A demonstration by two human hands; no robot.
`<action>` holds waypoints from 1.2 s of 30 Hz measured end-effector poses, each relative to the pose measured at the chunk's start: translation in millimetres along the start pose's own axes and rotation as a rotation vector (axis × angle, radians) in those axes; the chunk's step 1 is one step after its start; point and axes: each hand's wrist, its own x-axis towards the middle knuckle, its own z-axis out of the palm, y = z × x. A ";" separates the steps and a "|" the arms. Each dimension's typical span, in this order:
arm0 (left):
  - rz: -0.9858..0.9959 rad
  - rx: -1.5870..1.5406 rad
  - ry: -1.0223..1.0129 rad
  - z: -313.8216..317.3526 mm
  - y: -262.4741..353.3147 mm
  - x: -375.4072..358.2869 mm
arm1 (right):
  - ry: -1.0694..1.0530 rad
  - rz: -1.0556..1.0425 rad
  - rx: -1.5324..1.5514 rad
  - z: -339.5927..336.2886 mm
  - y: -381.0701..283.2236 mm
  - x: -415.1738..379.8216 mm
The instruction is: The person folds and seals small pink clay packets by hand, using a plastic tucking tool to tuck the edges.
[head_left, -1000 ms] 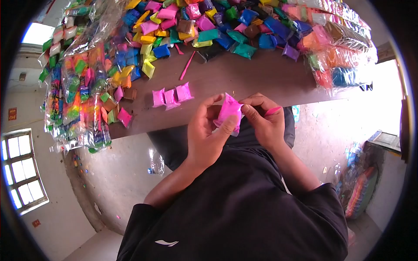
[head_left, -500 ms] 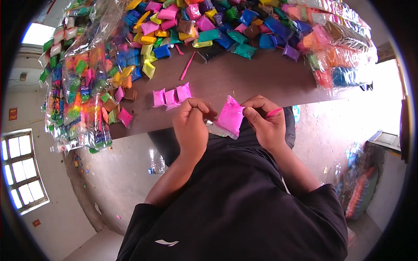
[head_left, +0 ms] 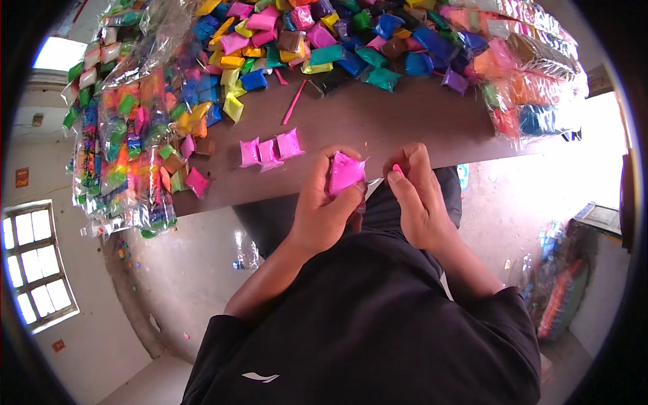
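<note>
My left hand is closed round a bright pink packet in clear plastic, with the thumb across its lower part. My right hand is a short way to the right, apart from the packet. Its thumb and forefinger pinch a small pink stick, of which only the end shows. Just beyond my left hand, three small pink packets lie in a row on the brown table. A slim pink tool rests behind them.
Packets of many colours are heaped along the table's far side. Large clear bags of coloured packets stand at the left and right. The table's near edge runs just beyond my hands.
The pink packet has passed from my right fingers into my left hand, which now wraps it. My right hand has drawn away from it, and the pink stick now shows at its fingertips.
</note>
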 end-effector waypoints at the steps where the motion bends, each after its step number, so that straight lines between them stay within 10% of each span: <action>1: 0.013 -0.015 0.009 -0.4 -1.7 -0.5 | 0.000 0.003 0.004 -2.4 -2.1 -2.2; 16: -0.060 0.007 0.049 4.3 9.3 -9.7 | -0.175 0.090 0.024 -13.8 -30.1 1.4; 36: -0.069 0.009 0.006 9.6 13.6 -14.5 | -0.067 -0.438 -0.080 0.1 -20.1 3.1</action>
